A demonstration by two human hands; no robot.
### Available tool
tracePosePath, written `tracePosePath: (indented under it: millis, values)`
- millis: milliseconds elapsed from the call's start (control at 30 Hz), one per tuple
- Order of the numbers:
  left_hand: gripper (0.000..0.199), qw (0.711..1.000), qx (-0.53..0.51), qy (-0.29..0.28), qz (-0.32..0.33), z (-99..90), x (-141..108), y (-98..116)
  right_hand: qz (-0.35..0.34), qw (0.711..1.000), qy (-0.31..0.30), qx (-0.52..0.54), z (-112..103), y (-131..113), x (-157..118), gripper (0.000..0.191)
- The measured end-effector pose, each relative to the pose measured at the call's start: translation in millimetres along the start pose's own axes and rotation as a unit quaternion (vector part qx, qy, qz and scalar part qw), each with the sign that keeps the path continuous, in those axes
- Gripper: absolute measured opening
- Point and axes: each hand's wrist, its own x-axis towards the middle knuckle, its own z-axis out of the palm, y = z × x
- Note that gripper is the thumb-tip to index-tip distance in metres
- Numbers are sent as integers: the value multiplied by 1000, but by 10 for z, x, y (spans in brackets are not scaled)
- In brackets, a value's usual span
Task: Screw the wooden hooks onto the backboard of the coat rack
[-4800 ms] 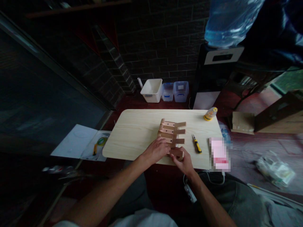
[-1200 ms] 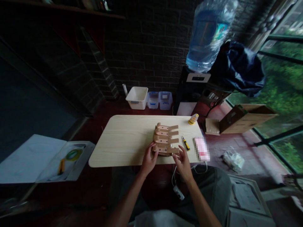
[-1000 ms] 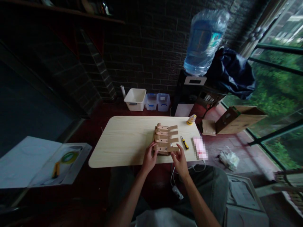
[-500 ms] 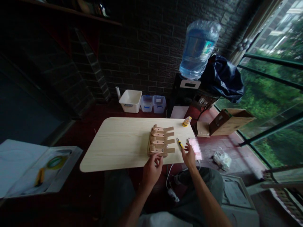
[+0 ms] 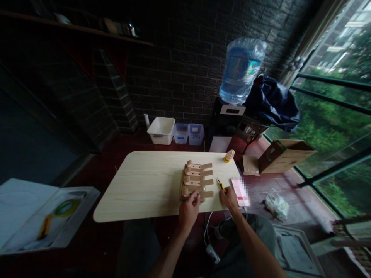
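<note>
A light wooden piece (image 5: 195, 178) with several curved slats and dark screw holes sits on the table, right of its middle. At its near edge is my left hand (image 5: 189, 210), thumb and forefinger pinched together around a tiny dark thing too small to name. My right hand (image 5: 228, 198) is lower right of the wooden piece, fingers closed on the handle end of a yellow and black screwdriver (image 5: 222, 185). The screwdriver lies on or close to the tabletop, its thin tip pointing away from me.
The pale table (image 5: 142, 185) carries a yellow-capped bottle (image 5: 228, 156) at its far right corner and a pink blurred-out item (image 5: 239, 190) by the right edge. Plastic bins (image 5: 162, 131) and a water dispenser (image 5: 228, 116) stand behind. An open case (image 5: 72, 216) is at left.
My right hand has come down onto the screwdriver and closed on it. My left fingers have moved slightly up onto the wooden piece's near end. The whole view has tilted up a little.
</note>
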Motion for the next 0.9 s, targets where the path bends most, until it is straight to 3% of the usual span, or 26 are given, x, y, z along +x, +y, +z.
tracePosePath:
  millis: [100, 233, 333, 467, 633, 900]
  values:
    - [32, 1000, 2, -11, 11, 32, 33, -35, 6, 999, -8, 41, -88, -7, 31, 35]
    - [30, 1000, 13, -19, 21, 40, 36, -62, -48, 983, -15, 179, -445, -228, 41, 42]
    - [30, 999, 12, -20, 35, 20, 27, -68, -114, 983, -8, 144, -795, -569, 2, 42]
    - [30, 998, 9, -34, 43, -21, 26, -69, -217, 972, -78, 49, -1070, -1086, -106, 19]
    - [29, 998, 0, -45, 32, -71, 36, -33, -306, 935, -178, -16, -953, -1480, -214, 6]
    - [36, 997, -6, -74, -2, -110, 22, -21, -326, 916, -224, -63, -616, -1608, -261, 2]
